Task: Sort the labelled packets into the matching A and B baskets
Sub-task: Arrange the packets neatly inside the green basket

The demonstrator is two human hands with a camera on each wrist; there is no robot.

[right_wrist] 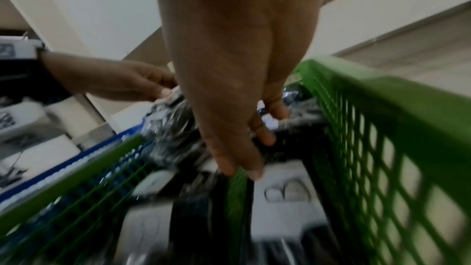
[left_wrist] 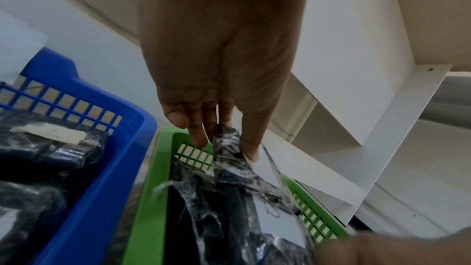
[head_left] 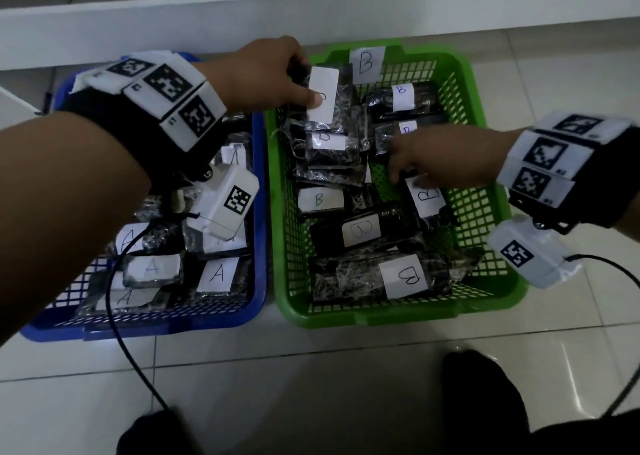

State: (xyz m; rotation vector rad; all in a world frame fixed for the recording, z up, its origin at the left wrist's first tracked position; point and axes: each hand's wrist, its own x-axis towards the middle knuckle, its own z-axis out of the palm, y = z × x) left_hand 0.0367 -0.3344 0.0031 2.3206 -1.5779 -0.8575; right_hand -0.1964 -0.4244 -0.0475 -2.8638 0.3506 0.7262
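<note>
The blue basket (head_left: 258,212) of A packets is sitting left on the floor. The left hand (head_left: 263,74) is pinching a packet (head_left: 323,94), long axis upright, over the green basket's (head_left: 498,281) far-left corner. The right hand (head_left: 446,158), fingers curled, is touching a B packet (head_left: 424,196) inside.

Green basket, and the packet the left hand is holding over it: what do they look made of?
Green basket: looks like moulded plastic, semi-gloss, with open lattice walls and floor. Packet pinched by the left hand: dark contents in clear crinkly film, probably plastic wrap, judging by glints; its white label looks like matte paper.
</note>
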